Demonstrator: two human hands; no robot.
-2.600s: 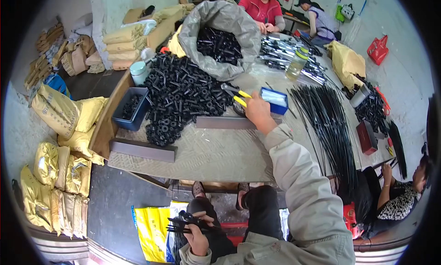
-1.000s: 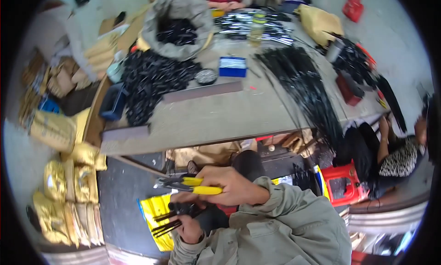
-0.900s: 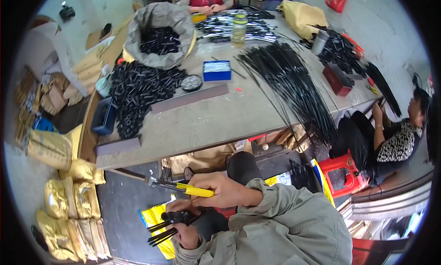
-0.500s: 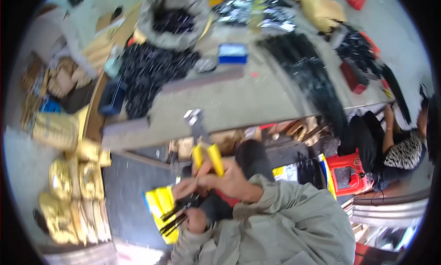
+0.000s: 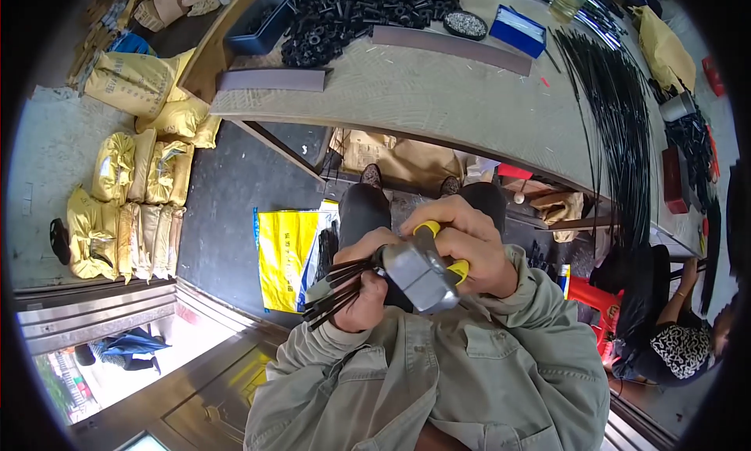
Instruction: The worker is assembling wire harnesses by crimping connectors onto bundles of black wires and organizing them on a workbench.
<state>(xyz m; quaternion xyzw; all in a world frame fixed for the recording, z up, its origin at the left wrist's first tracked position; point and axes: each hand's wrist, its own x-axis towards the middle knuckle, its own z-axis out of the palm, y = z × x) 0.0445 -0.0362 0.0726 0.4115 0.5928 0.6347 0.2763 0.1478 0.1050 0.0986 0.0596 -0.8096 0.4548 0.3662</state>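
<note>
The pliers (image 5: 422,277) have 2 yellow handles (image 5: 459,272); the rods (image 5: 344,273) are black.

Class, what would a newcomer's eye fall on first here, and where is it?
First, the yellow-handled metal pliers in the right hand, beside thin black rods in the left hand. Next, the bright yellow plastic sack left of centre, then the heaped small black parts up top.
</note>
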